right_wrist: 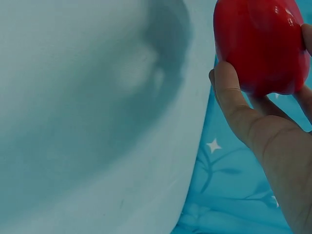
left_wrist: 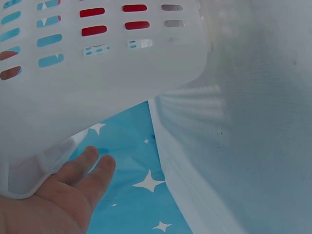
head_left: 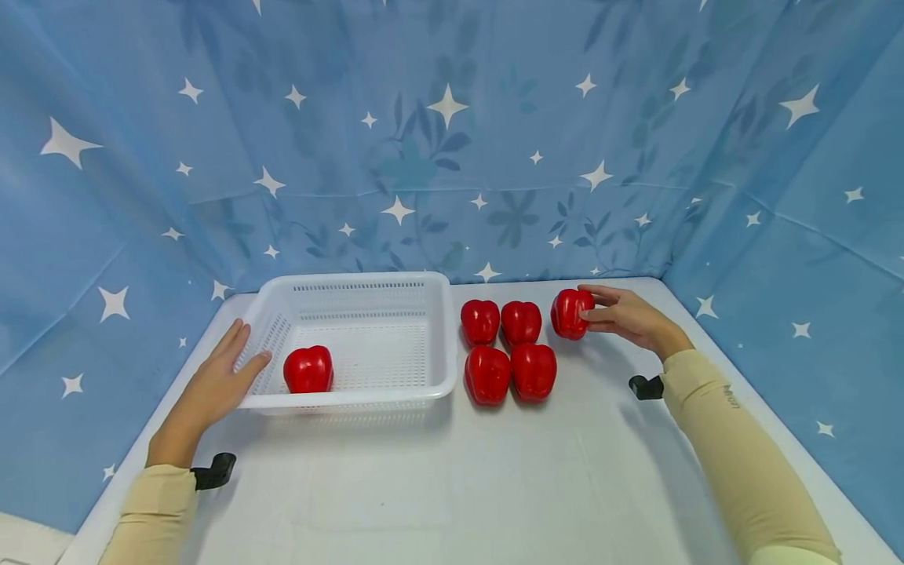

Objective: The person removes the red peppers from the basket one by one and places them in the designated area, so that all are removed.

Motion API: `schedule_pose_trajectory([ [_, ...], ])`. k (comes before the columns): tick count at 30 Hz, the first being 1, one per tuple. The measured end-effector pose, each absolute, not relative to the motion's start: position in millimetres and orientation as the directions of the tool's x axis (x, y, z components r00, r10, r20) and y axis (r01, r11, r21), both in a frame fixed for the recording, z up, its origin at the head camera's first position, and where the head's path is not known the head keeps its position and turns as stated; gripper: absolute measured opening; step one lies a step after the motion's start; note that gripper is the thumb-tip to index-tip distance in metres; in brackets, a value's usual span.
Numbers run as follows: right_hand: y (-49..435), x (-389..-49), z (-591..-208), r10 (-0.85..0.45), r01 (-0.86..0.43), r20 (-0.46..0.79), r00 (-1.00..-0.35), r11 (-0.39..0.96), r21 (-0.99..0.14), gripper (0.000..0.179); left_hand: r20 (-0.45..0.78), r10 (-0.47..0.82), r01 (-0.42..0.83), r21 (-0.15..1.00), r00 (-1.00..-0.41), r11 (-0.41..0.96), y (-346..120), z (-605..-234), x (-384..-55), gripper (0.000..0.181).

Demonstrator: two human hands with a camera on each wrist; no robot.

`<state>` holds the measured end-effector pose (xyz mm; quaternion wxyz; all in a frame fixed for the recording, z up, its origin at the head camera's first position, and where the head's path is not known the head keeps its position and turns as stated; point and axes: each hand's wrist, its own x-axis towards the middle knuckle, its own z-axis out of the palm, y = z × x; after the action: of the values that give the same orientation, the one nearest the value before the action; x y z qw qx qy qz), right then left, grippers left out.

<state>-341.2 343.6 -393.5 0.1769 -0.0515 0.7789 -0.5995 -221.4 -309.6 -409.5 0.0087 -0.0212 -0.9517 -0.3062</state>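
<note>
My right hand (head_left: 631,318) holds a red bell pepper (head_left: 568,314) by its right side, with thumb and fingers around it. In the right wrist view that pepper (right_wrist: 261,44) is above the white tabletop, its shadow falling beside it. At the left, my left hand (head_left: 217,384) lies against the left side of a white plastic basket (head_left: 388,396), fingers extended and thumb by the rim. One red bell pepper (head_left: 308,369) sits inside the basket, near its front left. The left wrist view shows the basket's slotted wall (left_wrist: 112,73) over the hand.
Several red bell peppers (head_left: 487,375) stand grouped in two rows just right of the basket. A white cloth (head_left: 424,486) covers the table. Blue curtains (head_left: 452,157) with white stars enclose its back and sides.
</note>
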Motion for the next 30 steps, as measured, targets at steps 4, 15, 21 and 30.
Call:
schedule_pose_trajectory([
  [4, 343, -342, -402, -0.295, 0.135, -0.226, -0.928, 0.297, -0.945, 0.082, 0.029, 0.034, 0.045, 0.579, -0.999, 0.814, -310, -411, -221, 0.085],
  [15, 335, -346, -413, -0.31, 0.145, -0.246, -0.918, 0.316, -0.938, 0.084, 0.028, 0.036, 0.045, 0.585, -0.999, 0.81, -309, -410, -222, 0.085],
  [21, 331, -348, -417, -0.33, 0.141, -0.25, -0.91, 0.319, -0.937, 0.084, 0.034, 0.033, 0.047, 0.588, -0.999, 0.807, -308, -411, -223, 0.085],
  [30, 326, -351, -420, -0.338, 0.134, -0.26, -0.904, 0.353, -0.926, 0.089, 0.033, 0.027, 0.041, 0.581, -0.999, 0.813, -309, -411, -224, 0.085],
])
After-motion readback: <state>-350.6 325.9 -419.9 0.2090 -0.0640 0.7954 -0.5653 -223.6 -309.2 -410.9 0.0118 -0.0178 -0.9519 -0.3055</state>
